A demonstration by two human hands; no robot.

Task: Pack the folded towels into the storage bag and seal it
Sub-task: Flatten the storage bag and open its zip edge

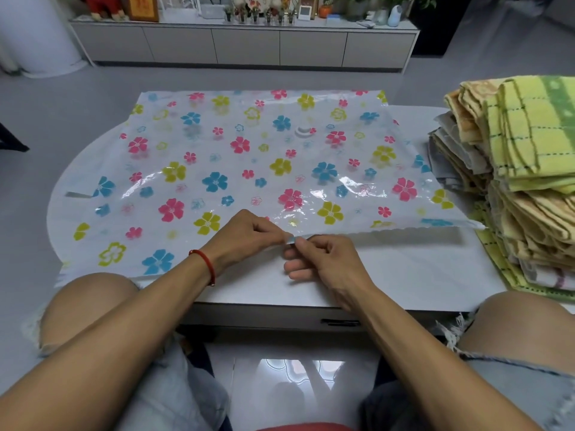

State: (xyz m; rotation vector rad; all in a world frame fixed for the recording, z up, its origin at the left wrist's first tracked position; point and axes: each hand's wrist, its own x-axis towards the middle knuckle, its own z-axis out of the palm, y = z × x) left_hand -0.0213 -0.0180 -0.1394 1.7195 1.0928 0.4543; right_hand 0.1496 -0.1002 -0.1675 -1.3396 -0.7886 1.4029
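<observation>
A clear storage bag (249, 157) printed with pink, blue and yellow flowers lies flat across the white table (404, 275), with a white round valve (303, 132) near its far middle. The bag's near edge (389, 233) runs along the front, lifted slightly to the right. My left hand (245, 234) and my right hand (323, 259) meet at the middle of that edge, fingertips pinching it together. A tall stack of folded towels (522, 169), yellow-green and tan, stands at the table's right side, apart from both hands.
My bare knees (93, 300) sit close under the table's front edge. A long low grey cabinet (245, 45) with plants and ornaments stands across the grey floor behind the table. A dark object (12, 141) pokes in at the left edge.
</observation>
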